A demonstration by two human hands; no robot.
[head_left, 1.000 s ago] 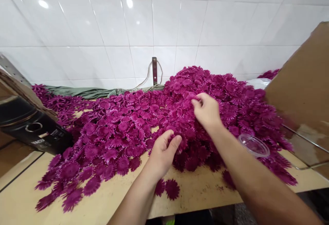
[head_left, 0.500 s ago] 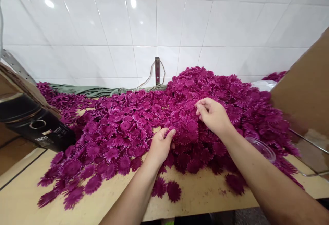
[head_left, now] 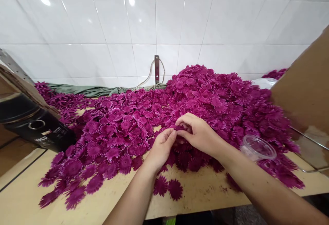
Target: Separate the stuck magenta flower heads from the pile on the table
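Note:
Purple flower-shaped pieces (head_left: pixel 125 125) lie in a wide heap over the table, piled higher on the right. At the near middle of the heap, my left hand (head_left: pixel 164 142) is closed, thumb against fingers. My right hand (head_left: pixel 194 130) meets it from the right, its fingers curled in a pinch around a purple flower piece (head_left: pixel 180 128), partly hidden between the hands. What my left fingertips hold is too small to make out. Two loose flower pieces (head_left: pixel 175 189) lie on the table in front of my hands.
A round clear plastic tub (head_left: pixel 259 148) sits by my right forearm. On the left stands a black canister (head_left: pixel 38 125) beside cardboard; a cardboard panel (head_left: pixel 303 98) rises at right. Green cloth (head_left: pixel 87 90) runs along the tiled wall. The wooden table's (head_left: pixel 195 197) front edge is near.
My right hand has moved left and down from above the heap to meet my left hand. My left hand has stayed almost in place. More of the clear tub shows.

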